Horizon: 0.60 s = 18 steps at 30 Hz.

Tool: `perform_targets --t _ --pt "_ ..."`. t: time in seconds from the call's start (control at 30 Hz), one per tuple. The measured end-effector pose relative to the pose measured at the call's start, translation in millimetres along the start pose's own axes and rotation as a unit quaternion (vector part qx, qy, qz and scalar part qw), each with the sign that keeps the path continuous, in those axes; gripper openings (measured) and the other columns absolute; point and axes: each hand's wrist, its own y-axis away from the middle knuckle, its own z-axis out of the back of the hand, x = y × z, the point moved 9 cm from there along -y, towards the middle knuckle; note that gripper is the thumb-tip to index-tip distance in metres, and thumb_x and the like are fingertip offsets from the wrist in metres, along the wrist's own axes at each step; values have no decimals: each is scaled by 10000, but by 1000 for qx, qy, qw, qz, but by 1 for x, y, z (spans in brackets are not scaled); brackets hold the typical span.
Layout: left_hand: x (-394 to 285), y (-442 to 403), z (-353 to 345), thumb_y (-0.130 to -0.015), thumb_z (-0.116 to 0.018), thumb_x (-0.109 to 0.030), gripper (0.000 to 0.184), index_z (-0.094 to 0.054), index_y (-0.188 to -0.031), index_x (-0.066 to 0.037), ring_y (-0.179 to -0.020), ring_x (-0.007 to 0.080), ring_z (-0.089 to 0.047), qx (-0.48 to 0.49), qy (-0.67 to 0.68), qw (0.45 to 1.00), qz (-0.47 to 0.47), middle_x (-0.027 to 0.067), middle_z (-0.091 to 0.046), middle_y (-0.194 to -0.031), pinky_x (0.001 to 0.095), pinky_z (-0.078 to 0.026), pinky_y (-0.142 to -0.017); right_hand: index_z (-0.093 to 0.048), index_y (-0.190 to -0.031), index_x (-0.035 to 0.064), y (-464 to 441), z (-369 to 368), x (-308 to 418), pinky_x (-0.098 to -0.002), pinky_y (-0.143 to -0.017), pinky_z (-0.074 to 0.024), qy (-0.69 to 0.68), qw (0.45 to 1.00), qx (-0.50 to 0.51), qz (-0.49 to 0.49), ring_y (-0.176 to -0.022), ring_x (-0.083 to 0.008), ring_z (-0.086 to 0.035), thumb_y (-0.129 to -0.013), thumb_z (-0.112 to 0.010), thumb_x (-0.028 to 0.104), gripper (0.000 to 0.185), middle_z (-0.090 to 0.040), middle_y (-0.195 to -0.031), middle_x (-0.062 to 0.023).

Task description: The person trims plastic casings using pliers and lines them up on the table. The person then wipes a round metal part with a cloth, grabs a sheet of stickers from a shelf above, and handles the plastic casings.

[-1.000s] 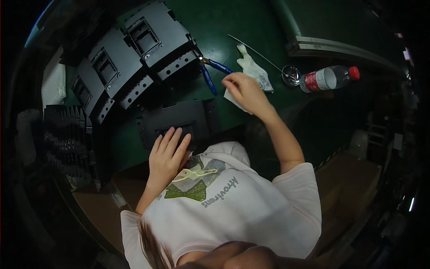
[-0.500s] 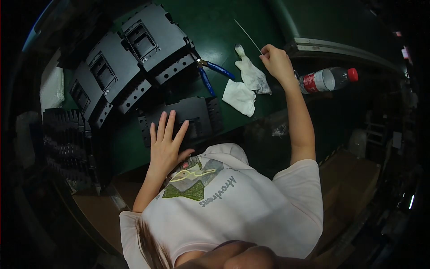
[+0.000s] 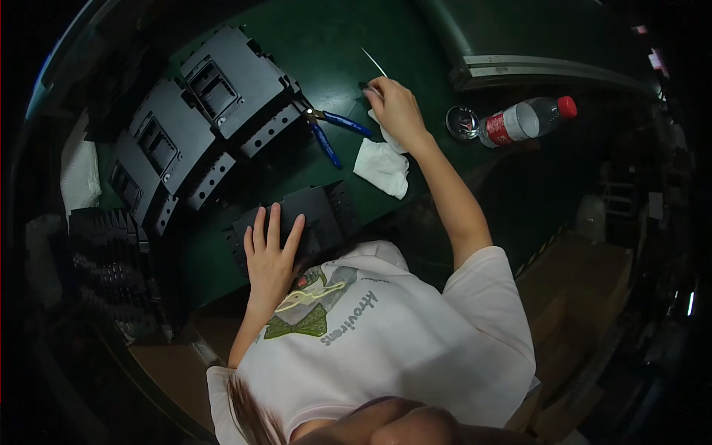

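Panel (image 3: 319, 213), black, lies at the near edge of the bench (image 3: 319, 41). On it the left hand (image 3: 270, 261) rests, grip spread open, clasping nothing. Farther in, the right hand (image 3: 401, 117) has its grip pinched around a thin rod (image 3: 374, 63), beyond a white cloth (image 3: 382, 168) and blue-handled pliers (image 3: 324, 144).

A workshop, by the look of it: the green desk (image 3: 319, 33) carries a row of matching black housings (image 3: 187, 130), blue-handled pliers (image 3: 325, 144) and a crumpled white cloth (image 3: 382, 169), with another black part (image 3: 317, 215) near its front edge; dark repeated parts (image 3: 111, 256) stand packed at the left, and brown cardboard (image 3: 586, 285) sits low on the right
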Motion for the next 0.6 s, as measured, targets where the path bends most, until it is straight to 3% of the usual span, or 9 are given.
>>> perform_targets --t 0.03,0.1,0.17,0.3,0.4,0.47,0.6 --pt "0 1 1 -592 -774 -203 790 -447 -1312 -196 -1270 403 -311 -9 2 1000 1 192 -315 -1402 533 -297 -964 -608 -992 11 6 12 6 -360 -683 -498 4 1000 0 0 -771 -264 -631 -845 -589 165 214 -629 -811 -130" --pt "3 3 1 -591 -774 -206 787 -451 -1308 -192 -1266 403 -315 0 10 1000 8 192 -316 -1400 531 -297 -963 -613 -1007 13 25 50 -8 -263 -620 -464 -251 959 -30 -132 -708 -129 -594 -892 -543 160 200 -604 -743 -61" --pt "6 4 2 -591 -775 -208 783 -455 -1305 -188 -1261 403 -318 10 18 1000 14 193 -317 -1399 529 -297 -963 -587 -1061 1 43 84 -26 -225 -589 -447 -188 968 -35 -162 -635 -94 -563 -899 -519 157 235 -595 -685 -53" --pt "3 -6 15 -626 -765 -272 730 -469 -1281 -140 -1254 399 -322 22 47 999 14 202 -338 -1375 526 -294 -968 -474 -1110 -12 77 118 -58 -228 -594 -448 -160 969 -55 -180 -637 -110 -575 -898 -530 156 276 -602 -686 -61" --pt "1 -23 26 -669 -737 -338 692 -475 -1257 -86 -1248 398 -323 24 87 996 20 202 -376 -1331 523 -291 -976 -461 -999 -3 97 130 -84 -248 -623 -466 -92 964 -132 -213 -676 -137 -603 -901 -533 139 187 -610 -724 -83" --pt "-11 -41 36 -691 -723 -329 666 -473 -1253 -73 -1246 390 -328 -19 69 997 -32 196 -391 -1309 518 -294 -979 -458 -989 -3 105 117 -102 -245 -631 -466 -102 959 -156 -213 -691 -137 -603 -904 -529 132 175 -608 -743 -90" --pt "-56 -80 39 -713 -713 -261 631 -454 -1265 -96 -1268 354 -332 7 79 988 -133 166 -388 -1332 498 -292 -1010 -442 -967 -12 103 92 -101 -231 -650 -467 -202 935 -250 -148 -727 -121 -586 -913 -509 92 135 -580 -805 -91"
